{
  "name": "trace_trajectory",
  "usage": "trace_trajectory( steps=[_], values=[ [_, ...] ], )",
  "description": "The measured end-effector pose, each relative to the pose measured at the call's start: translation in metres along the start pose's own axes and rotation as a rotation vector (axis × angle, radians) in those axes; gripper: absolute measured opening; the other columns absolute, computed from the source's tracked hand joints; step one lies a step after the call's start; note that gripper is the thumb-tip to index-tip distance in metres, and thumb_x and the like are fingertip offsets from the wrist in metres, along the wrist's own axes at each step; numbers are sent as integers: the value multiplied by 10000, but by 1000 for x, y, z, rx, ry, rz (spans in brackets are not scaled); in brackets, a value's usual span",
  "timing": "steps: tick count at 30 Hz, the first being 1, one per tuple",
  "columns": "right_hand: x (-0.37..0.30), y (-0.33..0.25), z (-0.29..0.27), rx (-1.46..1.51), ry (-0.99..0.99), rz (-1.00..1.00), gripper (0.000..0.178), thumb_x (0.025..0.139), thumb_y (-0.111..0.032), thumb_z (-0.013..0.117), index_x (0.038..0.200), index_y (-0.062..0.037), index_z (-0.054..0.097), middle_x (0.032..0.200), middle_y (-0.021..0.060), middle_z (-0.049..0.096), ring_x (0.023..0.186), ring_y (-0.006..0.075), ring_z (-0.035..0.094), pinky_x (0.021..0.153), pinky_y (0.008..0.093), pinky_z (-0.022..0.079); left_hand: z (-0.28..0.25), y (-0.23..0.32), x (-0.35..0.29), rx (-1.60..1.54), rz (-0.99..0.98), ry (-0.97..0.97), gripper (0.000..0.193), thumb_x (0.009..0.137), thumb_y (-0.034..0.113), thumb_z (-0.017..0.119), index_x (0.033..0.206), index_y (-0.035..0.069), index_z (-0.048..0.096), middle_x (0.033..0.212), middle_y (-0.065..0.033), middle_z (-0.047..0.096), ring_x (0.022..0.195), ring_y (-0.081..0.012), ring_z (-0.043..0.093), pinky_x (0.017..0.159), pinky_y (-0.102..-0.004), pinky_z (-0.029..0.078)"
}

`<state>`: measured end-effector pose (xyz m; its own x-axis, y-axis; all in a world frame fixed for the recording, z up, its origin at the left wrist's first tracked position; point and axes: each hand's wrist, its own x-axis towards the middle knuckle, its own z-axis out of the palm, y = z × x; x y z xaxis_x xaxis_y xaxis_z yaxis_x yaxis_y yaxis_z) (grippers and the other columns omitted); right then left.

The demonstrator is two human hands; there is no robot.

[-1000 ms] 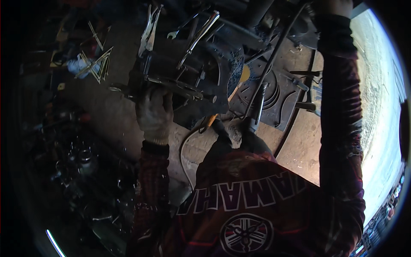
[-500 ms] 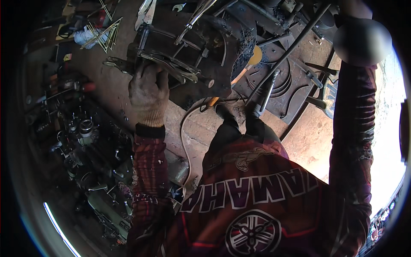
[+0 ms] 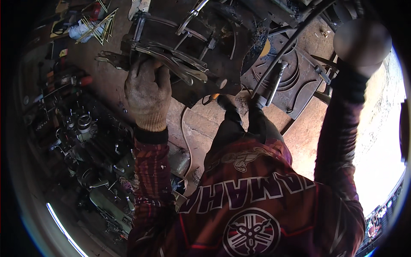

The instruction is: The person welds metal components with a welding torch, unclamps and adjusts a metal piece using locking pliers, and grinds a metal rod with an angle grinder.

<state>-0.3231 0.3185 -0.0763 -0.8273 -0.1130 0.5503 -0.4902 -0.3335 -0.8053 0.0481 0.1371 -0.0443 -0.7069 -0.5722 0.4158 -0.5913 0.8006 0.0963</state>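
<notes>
My left hand point(image 3: 147, 94), in a knitted work glove, is closed at the near left corner of a welded metal frame point(image 3: 175, 47). Its fingers curl around long-handled locking pliers point(image 3: 184, 70) that lie across that corner; the fingertips are hidden beneath. Another pair of locking pliers point(image 3: 190, 19) is clamped farther up the frame. The frame rests on a dark steel plate point(image 3: 222, 81). Out at the upper right, my right hand point(image 3: 364, 51) is raised, and a round blurred patch covers it, so its fingers and anything in them cannot be made out.
A dark cable or hose point(image 3: 291, 40) runs diagonally toward the upper right. Curved metal strips point(image 3: 295, 77) lie on a plate near my feet. Thin rods point(image 3: 102, 28) lie on a light bag at the upper left. Machinery point(image 3: 85, 128) fills the left, and a hose point(image 3: 185, 137) crosses the floor.
My right arm has swung inward a little and the hand has come lower. My left hand keeps its hold at the frame's corner. The whole view has shifted slightly.
</notes>
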Motion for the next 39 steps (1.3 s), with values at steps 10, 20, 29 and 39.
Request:
trace_trajectory(
  steps=[10,20,29,39],
  values=[
    [-168,-43,6,-113,-362,560,216,993,-170,544,1088,20,585,885,46,580,822,107,517,762,240,420,1,7,2,139,141,55,230,754,52,729,966,20,647,904,-79,626,808,-235,637,685,-333,547],
    [-170,-34,9,-323,-511,489,213,936,-179,640,1043,3,612,860,86,656,775,142,623,712,268,484,-10,8,19,79,-161,11,527,776,142,718,1199,-80,496,1083,-255,594,943,-384,623,860,-435,514],
    [-142,-41,65,-294,-659,510,331,860,-272,728,1001,18,653,810,146,669,692,219,661,635,316,521,-17,16,36,146,-258,-139,778,702,360,782,1311,28,430,1135,-184,623,1026,-390,614,936,-499,455],
    [-137,-29,149,-351,-1029,430,636,705,-484,800,1052,29,653,923,209,683,870,363,680,786,435,539,-9,16,37,16,-286,-120,743,724,294,778,1345,76,432,1077,-174,642,955,-414,628,873,-504,492]
  ],
)
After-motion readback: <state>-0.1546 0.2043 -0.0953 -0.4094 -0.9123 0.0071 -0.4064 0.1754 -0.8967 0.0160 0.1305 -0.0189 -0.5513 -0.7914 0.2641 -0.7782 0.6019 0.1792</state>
